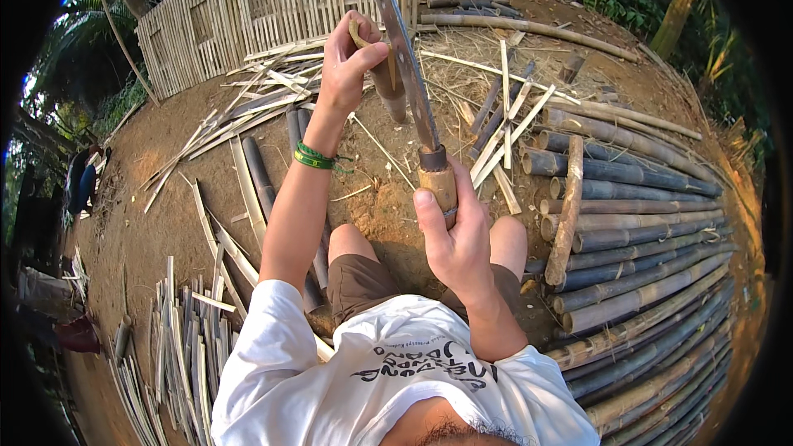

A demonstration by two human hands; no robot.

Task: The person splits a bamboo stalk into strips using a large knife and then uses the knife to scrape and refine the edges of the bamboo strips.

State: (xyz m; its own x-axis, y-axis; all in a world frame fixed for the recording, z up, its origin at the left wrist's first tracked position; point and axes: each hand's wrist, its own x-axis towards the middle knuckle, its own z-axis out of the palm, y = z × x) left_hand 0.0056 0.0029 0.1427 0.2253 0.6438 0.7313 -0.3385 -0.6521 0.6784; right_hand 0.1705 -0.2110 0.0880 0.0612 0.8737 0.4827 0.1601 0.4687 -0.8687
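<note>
My right hand [457, 235] is closed around the wooden handle [438, 182] of a machete. Its long, straight metal blade [402, 49] points up and away from me, with a dark collar where it meets the wood. Farther out, my left hand [351, 58] grips a short brown piece of bamboo [387, 89] near its upper end, which has a pale cut edge. The bamboo tilts, its lower end toward me. The blade passes close along its right side; whether they touch I cannot tell. A green band [315, 157] circles my left wrist.
Dark bamboo poles [644, 252] lie stacked at the right, with a short pole [566, 211] across them. Split strips [273, 95] are scattered ahead, and more strips [186, 347] stand at lower left. A slatted bamboo fence [273, 4] rises behind. A person [83, 180] is at far left.
</note>
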